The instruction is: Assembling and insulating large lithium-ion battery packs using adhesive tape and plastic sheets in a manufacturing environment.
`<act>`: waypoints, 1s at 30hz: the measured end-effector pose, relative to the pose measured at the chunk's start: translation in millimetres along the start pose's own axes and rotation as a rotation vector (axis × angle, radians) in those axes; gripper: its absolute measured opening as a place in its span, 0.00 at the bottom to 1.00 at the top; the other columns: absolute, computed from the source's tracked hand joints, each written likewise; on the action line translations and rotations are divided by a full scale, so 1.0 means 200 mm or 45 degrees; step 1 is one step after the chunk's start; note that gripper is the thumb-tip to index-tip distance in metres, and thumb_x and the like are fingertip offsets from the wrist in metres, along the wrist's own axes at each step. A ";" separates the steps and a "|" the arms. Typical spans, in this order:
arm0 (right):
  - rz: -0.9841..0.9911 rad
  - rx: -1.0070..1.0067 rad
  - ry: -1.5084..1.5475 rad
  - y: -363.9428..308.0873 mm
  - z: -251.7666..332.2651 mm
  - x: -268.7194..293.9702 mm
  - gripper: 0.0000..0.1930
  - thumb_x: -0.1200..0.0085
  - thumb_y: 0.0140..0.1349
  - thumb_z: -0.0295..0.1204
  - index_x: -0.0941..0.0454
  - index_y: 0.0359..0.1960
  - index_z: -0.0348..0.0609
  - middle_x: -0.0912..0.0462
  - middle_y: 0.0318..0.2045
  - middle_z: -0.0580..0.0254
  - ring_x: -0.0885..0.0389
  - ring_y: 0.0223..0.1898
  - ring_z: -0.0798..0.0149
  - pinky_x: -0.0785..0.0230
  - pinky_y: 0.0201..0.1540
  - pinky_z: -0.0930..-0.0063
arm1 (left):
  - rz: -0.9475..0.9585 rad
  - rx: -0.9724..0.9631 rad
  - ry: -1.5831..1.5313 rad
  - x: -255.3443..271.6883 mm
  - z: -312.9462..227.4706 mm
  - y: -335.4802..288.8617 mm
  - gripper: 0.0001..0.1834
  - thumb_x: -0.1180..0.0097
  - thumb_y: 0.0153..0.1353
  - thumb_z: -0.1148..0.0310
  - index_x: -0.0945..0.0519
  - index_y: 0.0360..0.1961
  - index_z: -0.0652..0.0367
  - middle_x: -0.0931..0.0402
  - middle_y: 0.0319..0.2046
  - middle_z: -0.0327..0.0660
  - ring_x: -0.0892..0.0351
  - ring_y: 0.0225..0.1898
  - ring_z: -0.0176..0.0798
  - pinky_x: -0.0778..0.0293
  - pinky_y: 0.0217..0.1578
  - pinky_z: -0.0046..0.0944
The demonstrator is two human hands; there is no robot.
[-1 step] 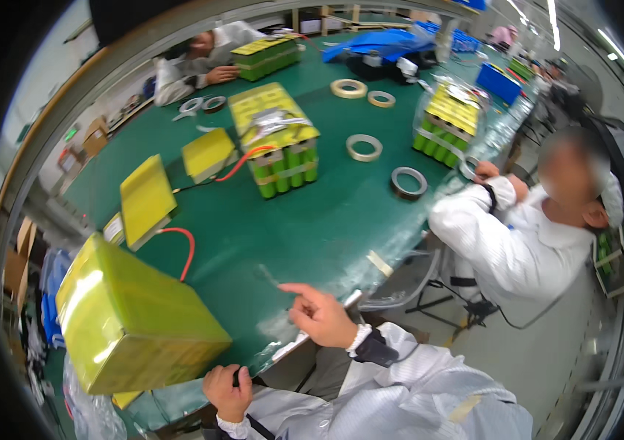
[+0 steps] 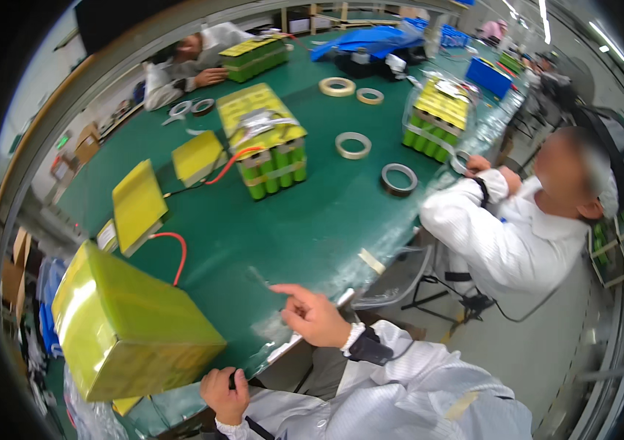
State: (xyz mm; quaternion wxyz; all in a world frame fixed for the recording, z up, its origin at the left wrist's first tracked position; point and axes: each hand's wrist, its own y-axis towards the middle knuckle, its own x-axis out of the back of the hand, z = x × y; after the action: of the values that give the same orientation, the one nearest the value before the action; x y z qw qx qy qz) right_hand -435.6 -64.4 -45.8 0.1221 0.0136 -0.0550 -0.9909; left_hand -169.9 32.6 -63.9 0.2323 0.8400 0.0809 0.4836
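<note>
My right hand (image 2: 314,317) is over the near edge of the green table, index finger stretched out and the other fingers loosely bent, with nothing visible in it. Just past its fingertip, a thin clear streak or strip (image 2: 258,277) shows on the tabletop. My left hand (image 2: 224,396) is closed at the table's edge, with a small black thing showing at its fingers; what it is, I cannot make out. Left of that hand, a large block wrapped in shiny yellow-green film (image 2: 143,323) stands at the table's near left corner.
Yellow-topped packs of green cells (image 2: 268,139), (image 2: 436,114) stand farther back. Tape rolls (image 2: 353,145), (image 2: 399,179) lie between them. Yellow panels (image 2: 138,205) and a red cable (image 2: 182,257) lie at left. A co-worker (image 2: 502,227) sits at right; another person (image 2: 191,66) works across the table.
The whole view has shifted slightly, so things sit a little farther left in the picture. Both hands keep nearly the same pose.
</note>
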 end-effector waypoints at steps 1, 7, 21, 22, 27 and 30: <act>-0.032 -0.005 -0.006 0.01 0.00 -0.01 0.26 0.46 0.64 0.21 0.30 0.65 0.40 0.27 0.21 0.67 0.31 0.22 0.76 0.35 0.28 0.77 | -0.039 -0.021 -0.012 0.00 -0.02 0.01 0.06 0.38 0.58 0.69 0.21 0.28 0.58 0.30 0.21 0.44 0.31 0.23 0.51 0.38 0.25 0.48; -0.019 0.017 -0.078 0.00 0.02 0.02 0.26 0.48 0.64 0.22 0.30 0.65 0.41 0.27 0.21 0.69 0.31 0.23 0.77 0.35 0.29 0.77 | 0.041 -0.012 0.018 -0.01 0.00 0.01 0.06 0.38 0.57 0.67 0.20 0.29 0.58 0.28 0.23 0.45 0.29 0.24 0.53 0.37 0.26 0.50; -0.031 0.067 -0.003 0.00 0.01 0.01 0.25 0.47 0.63 0.21 0.30 0.63 0.38 0.27 0.19 0.66 0.33 0.20 0.74 0.37 0.25 0.75 | 0.032 0.004 0.022 0.00 -0.01 0.01 0.06 0.38 0.57 0.67 0.20 0.29 0.57 0.28 0.22 0.45 0.29 0.23 0.53 0.37 0.25 0.50; -0.027 0.073 0.003 0.00 0.00 0.02 0.25 0.47 0.63 0.21 0.30 0.63 0.38 0.27 0.19 0.66 0.33 0.20 0.74 0.37 0.25 0.75 | 0.028 0.004 0.031 0.00 -0.01 0.01 0.06 0.38 0.57 0.67 0.20 0.29 0.57 0.28 0.22 0.45 0.29 0.23 0.53 0.37 0.25 0.50; -0.023 0.088 -0.031 -0.01 0.01 0.02 0.25 0.47 0.63 0.21 0.31 0.64 0.38 0.28 0.19 0.67 0.33 0.20 0.75 0.37 0.25 0.75 | -0.016 -0.029 0.005 0.00 -0.03 0.02 0.06 0.39 0.59 0.69 0.21 0.28 0.58 0.29 0.21 0.44 0.31 0.21 0.50 0.38 0.24 0.47; -0.013 0.075 -0.043 -0.01 0.01 0.02 0.25 0.47 0.64 0.21 0.31 0.65 0.38 0.27 0.19 0.68 0.33 0.20 0.75 0.37 0.25 0.75 | -0.029 -0.056 0.024 -0.01 -0.03 0.02 0.06 0.39 0.59 0.70 0.21 0.28 0.58 0.29 0.21 0.44 0.31 0.21 0.50 0.38 0.24 0.47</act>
State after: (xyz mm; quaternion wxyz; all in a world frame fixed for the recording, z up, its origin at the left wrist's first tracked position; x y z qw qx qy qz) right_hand -440.0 -63.7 -44.3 0.1155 0.0008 -0.0861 -0.9896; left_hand -175.8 30.2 -60.7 0.2554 0.8292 0.0820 0.4903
